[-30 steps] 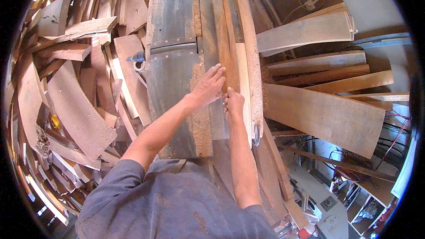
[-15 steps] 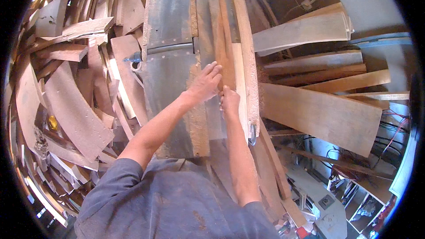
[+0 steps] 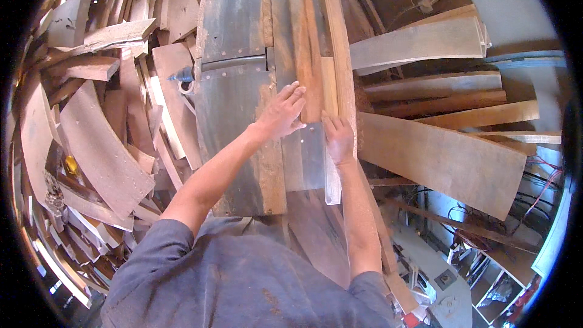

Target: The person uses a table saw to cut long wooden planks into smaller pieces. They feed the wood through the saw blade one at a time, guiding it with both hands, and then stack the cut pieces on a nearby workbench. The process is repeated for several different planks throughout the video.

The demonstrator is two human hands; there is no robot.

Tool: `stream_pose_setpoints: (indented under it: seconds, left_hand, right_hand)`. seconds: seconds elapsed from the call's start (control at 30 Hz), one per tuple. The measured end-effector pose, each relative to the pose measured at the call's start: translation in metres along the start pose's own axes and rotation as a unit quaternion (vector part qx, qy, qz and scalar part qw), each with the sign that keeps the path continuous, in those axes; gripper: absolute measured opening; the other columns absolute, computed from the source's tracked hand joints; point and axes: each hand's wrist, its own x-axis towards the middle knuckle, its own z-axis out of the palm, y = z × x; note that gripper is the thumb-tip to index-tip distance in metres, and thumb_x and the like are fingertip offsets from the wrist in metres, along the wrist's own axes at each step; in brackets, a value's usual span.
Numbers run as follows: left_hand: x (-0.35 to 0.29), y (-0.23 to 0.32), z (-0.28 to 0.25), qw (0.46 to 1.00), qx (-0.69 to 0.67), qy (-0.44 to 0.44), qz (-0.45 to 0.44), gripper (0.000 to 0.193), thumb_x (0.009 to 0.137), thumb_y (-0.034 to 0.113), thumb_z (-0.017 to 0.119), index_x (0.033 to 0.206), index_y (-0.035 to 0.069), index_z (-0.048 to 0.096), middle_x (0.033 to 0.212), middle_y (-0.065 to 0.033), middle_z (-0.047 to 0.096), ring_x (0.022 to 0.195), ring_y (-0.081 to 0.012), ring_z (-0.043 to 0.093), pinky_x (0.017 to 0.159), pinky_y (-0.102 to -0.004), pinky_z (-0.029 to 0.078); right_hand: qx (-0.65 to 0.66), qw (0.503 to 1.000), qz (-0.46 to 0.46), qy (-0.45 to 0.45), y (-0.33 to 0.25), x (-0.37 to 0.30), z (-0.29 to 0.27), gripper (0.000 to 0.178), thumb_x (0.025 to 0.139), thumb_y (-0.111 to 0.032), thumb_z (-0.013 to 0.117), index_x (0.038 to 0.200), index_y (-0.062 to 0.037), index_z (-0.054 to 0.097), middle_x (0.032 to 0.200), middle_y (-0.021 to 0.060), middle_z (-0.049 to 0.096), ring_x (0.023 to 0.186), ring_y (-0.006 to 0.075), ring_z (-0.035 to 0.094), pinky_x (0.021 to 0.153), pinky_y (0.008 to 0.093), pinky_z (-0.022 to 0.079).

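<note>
Pressing flat, your left hand (image 3: 280,112) lies open on a narrow reddish wooden strip (image 3: 306,54), while your right hand (image 3: 339,138) pushes its near end, fingers spread. The rough strip runs lengthwise, near to far, along the grey, worn metal machine table (image 3: 234,85). Curved offcuts (image 3: 97,146) pile at left; broad planks (image 3: 443,158) lie right.

One head-worn fisheye camera looks steeply down, close above the metal machine table (image 3: 234,54).

Both hands have slid toward twelve o'clock along the metal machine table (image 3: 234,109): the left hand (image 3: 280,112) and right hand (image 3: 339,138) (flat, fingers spread) pushed the narrow wooden strip (image 3: 313,54) further away.
</note>
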Motion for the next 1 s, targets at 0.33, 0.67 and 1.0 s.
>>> stream_pose_setpoints:
  seconds: [0.33,0.67,1.0]
  left_hand:
    - [0.005,-0.002,-0.006,1.000,0.002,0.016,0.007,0.067,0.070,0.025,0.091,0.121,-0.007,0.060,0.148,-0.0245,0.050,0.147,-0.0432,0.039,0.122,-0.0486,0.035]
    - [0.010,-0.007,-0.007,1.000,0.005,0.008,-0.004,0.068,0.070,0.025,0.091,0.122,-0.007,0.060,0.148,-0.0240,0.050,0.148,-0.0425,0.037,0.122,-0.0477,0.035]
    - [0.017,-0.010,-0.010,1.000,0.006,0.026,-0.002,0.066,0.066,0.021,0.091,0.118,-0.007,0.063,0.144,-0.0245,0.054,0.144,-0.0418,0.043,0.120,-0.0483,0.037]
  right_hand:
    - [-0.003,1.000,-0.024,0.000,0.009,0.003,0.006,0.045,0.078,-0.008,0.067,0.123,-0.0008,0.069,0.094,0.0111,0.066,0.090,0.0291,0.064,0.079,0.0406,0.054]
    - [0.015,1.000,-0.022,0.016,0.012,0.012,0.009,0.044,0.079,-0.008,0.066,0.122,-0.0007,0.068,0.095,0.0111,0.066,0.090,0.0287,0.064,0.081,0.0408,0.054]
    - [0.020,0.999,-0.027,0.022,0.018,0.018,0.013,0.044,0.080,-0.008,0.066,0.123,-0.0005,0.068,0.096,0.0119,0.066,0.091,0.0291,0.064,0.082,0.0403,0.054]
